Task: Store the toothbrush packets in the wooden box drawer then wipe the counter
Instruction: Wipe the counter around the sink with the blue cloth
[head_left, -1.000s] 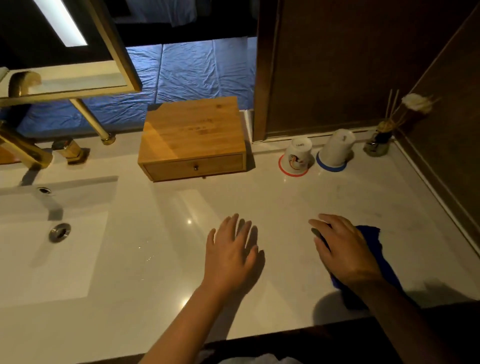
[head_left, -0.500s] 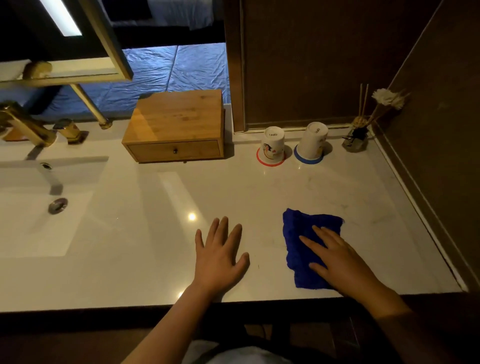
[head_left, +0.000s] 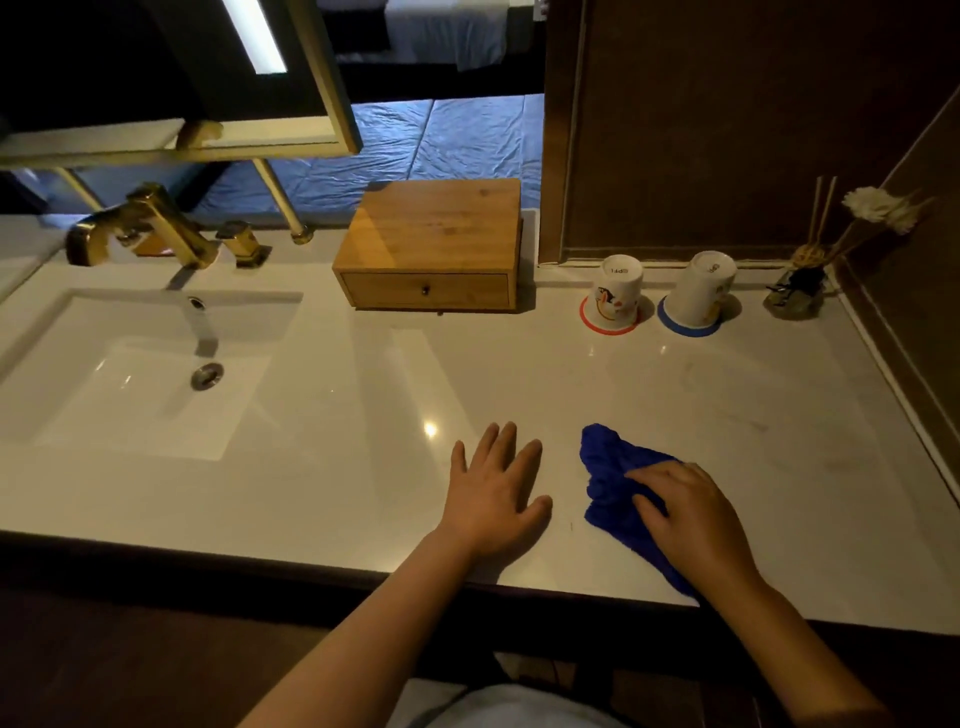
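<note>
Both hands work the surface (head_left: 363, 415): left hand (head_left: 493, 499) flat, fingers (head_left: 501, 441) spread, steadies us; right hand (head_left: 685, 514), fingers together, presses the blue cloth (head_left: 608, 467) to wipe.

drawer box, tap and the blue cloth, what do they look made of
Drawer box: light wood, maybe bamboo, matte, grain visible. Tap: metal, gold finish, glinting. Blue cloth: soft fabric, perhaps microfibre, bunched in folds under the right hand.
</note>
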